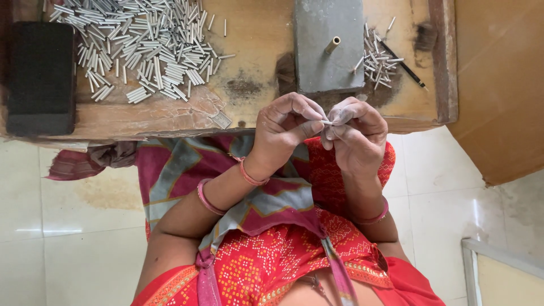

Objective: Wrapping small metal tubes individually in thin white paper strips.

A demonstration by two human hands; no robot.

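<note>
Two hands meet just in front of the near edge of the low, worn wooden workbench (249, 39), and every place here is told from that bench. At its far left end sits a black rectangular block (41, 76); to the right of it, spread over the bench top, lies a large heap of short silvery metal tubes (141, 48), well apart from the hands. Next, just off the bench's near edge, the left hand (283, 127) is closed with thumb and forefinger pinched on one thin silvery metal tube (327, 122). That tube lies roughly level, its long axis running from left to right, so that it bridges the two hands. Its right end is taken by the fingertips of the right hand (354, 133), also closed in a pinch, so neither hand is nearer; both touch it. Beyond the hands, on the bench, stands a grey flat metal slab (328, 62) with a short brass peg (332, 44) upright in it. At the slab's right lies a smaller cluster of silvery tubes (381, 62) and a thin black rod (405, 68).
</note>
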